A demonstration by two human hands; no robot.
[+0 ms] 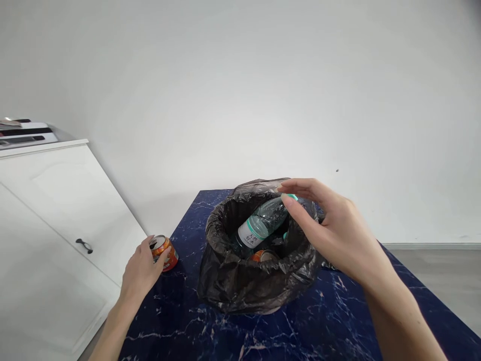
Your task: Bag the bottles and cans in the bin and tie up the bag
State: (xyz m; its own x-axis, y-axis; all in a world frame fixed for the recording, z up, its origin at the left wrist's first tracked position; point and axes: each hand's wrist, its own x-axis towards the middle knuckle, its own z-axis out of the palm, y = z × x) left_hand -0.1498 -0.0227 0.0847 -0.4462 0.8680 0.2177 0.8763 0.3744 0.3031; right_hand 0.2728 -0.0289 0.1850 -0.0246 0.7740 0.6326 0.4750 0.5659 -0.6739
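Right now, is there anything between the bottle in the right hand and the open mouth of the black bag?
Nothing visible. The right hand holds the bottle by its cap end, and its lower end dips inside the black bag; an orange can lies under it.

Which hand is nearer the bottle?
Right. The right hand pinches the bottle at its cap, over the bag. The left hand is off to the bottle's left, gripping a can on the table.
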